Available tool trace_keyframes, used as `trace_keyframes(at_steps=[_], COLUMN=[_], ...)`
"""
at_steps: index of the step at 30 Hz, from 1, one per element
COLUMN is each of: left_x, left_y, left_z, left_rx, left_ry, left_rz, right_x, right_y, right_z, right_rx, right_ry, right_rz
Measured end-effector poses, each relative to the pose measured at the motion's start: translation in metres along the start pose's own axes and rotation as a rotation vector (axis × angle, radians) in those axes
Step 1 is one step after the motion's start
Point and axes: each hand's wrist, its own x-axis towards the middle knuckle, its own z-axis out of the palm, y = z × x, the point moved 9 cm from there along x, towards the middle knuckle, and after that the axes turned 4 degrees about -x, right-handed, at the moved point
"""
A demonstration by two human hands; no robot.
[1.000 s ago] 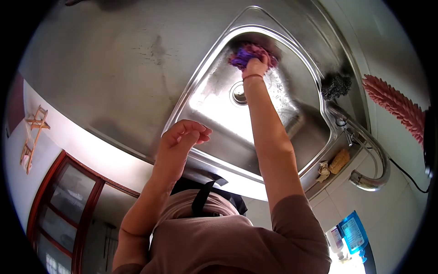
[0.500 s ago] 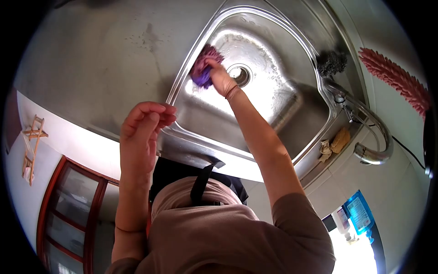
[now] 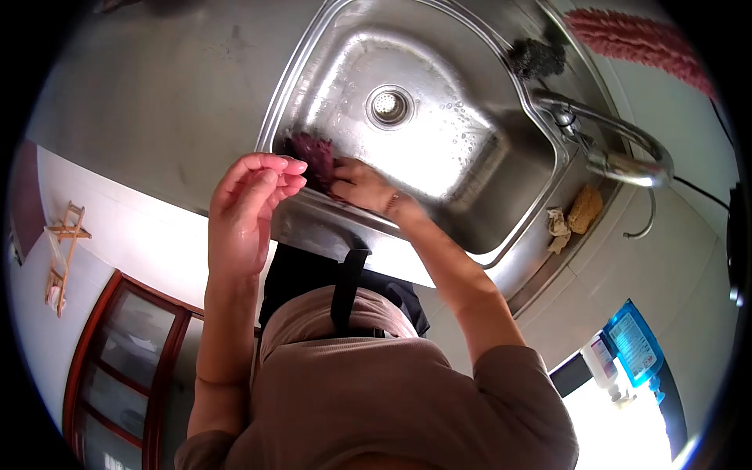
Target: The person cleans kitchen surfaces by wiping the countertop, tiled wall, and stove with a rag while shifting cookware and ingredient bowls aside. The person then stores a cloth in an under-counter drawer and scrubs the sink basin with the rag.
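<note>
In the head view, my right hand [image 3: 366, 186] reaches down inside the steel sink [image 3: 501, 184], at its near left corner. Its fingers are bent onto a maroon chenille cleaning cloth [image 3: 315, 159] with shaggy tufts, pressed against the sink wall; part of the cloth is hidden by the hand. My left hand [image 3: 252, 192] hovers over the counter edge left of the sink. It holds nothing, with fingers loosely curled and small gaps between the fingertips. The drain [image 3: 389, 106] lies beyond my right hand, and water drops dot the basin floor.
A curved faucet [image 3: 619, 137] stands at the right of the sink. A dark scouring pad [image 3: 536, 59] rests on the far right rim. A yellow-brown sponge [image 3: 585, 209] sits on the right ledge by a crumpled pale item [image 3: 558, 229]. A pink fluffy duster [image 3: 638, 39] hangs beyond.
My right hand has moved the cloth along the sink's left side toward me, into the near corner. My left hand stays raised in nearly the same pose. The camera view has shifted.
</note>
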Motion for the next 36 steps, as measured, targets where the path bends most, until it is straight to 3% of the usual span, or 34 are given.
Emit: trace_keyframes(at_steps=[3,6,7,8,9,10,11,12,15,19,21,23,26,33,36], left_x=[-0.011,-0.022,-0.027,-0.031,-0.035,-0.038,-0.042,-0.045,-0.051,-0.055,-0.054,-0.054,-0.052,-0.033,-0.02], left_y=[0.0,-0.003,-0.003,-0.003,-0.003,-0.001,0.001,0.006,0.019,0.041,0.047,0.056,0.068,0.078,0.083], left_z=[0.014,0.028,0.033,0.035,0.037,0.039,0.041,0.041,0.034,0.016,0.005,-0.008,-0.02,-0.054,-0.063], left_rx=[0.038,0.062,0.056,0.061,0.054,0.046,0.046,0.042,0.028,0.01,0.001,-0.013,-0.006,-0.048,-0.044], left_ry=[0.005,-0.016,-0.035,-0.037,-0.055,-0.071,-0.072,-0.066,-0.043,0.009,0.019,0.066,0.099,0.149,0.145], left_rz=[0.016,0.016,0.019,0.025,0.03,0.037,0.046,0.064,0.108,0.17,0.182,0.207,0.216,0.169,0.147], right_x=[-0.047,-0.105,-0.127,-0.151,-0.167,-0.191,-0.208,-0.221,-0.235,-0.206,-0.179,-0.139,-0.087,0.003,0.016], right_y=[0.079,0.148,0.156,0.158,0.185,0.195,0.196,0.196,0.176,0.137,0.108,0.051,-0.004,-0.078,-0.089], right_z=[-0.002,-0.014,-0.023,-0.034,-0.034,-0.037,-0.04,-0.045,-0.045,-0.016,-0.006,-0.005,0.005,0.026,0.013], right_rx=[0.131,-0.043,-0.168,-0.174,-0.056,0.126,0.255,0.154,0.0,0.194,-0.187,-0.203,-0.187,-0.198,-0.077], right_ry=[-0.038,-0.046,-0.026,-0.041,-0.007,-0.018,-0.013,-0.02,0.162,0.224,0.36,0.294,0.309,0.403,0.697], right_rz=[0.171,0.242,0.178,0.268,0.243,0.397,0.359,0.315,0.108,-0.027,-0.176,-0.188,-0.403,-0.277,-0.19])
